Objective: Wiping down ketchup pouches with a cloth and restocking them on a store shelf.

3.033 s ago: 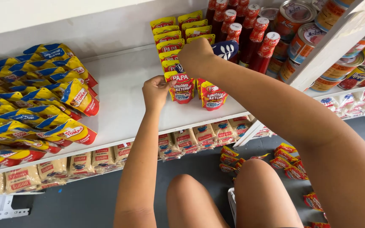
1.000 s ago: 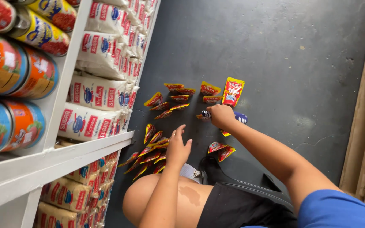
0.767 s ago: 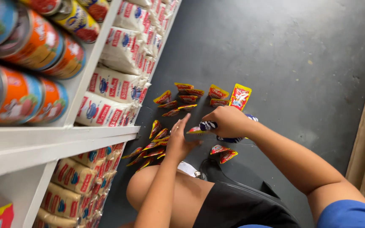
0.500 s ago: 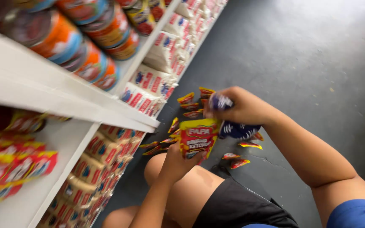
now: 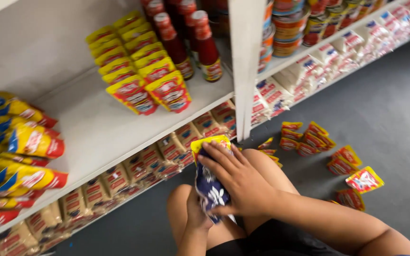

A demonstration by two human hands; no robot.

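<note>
White shelf (image 5: 96,128), far left: two rows of yellow-and-red pouches (image 5: 138,71) standing upright, red sauce bottles (image 5: 191,42) just behind and right of them, yellow-and-blue packets (image 5: 20,151) piled at the left end. Lower shelf: a row of small packets (image 5: 119,175). Dark floor (image 5: 380,104), right: loose pouches (image 5: 328,147) scattered. Right hand (image 5: 243,182), near centre above the knees: fingers (image 5: 221,161) spread flat over a dark blue flowered cloth (image 5: 209,189) and a yellow pouch (image 5: 209,142). Left hand (image 5: 195,213): under the cloth, grip hidden, cannot tell.
</note>
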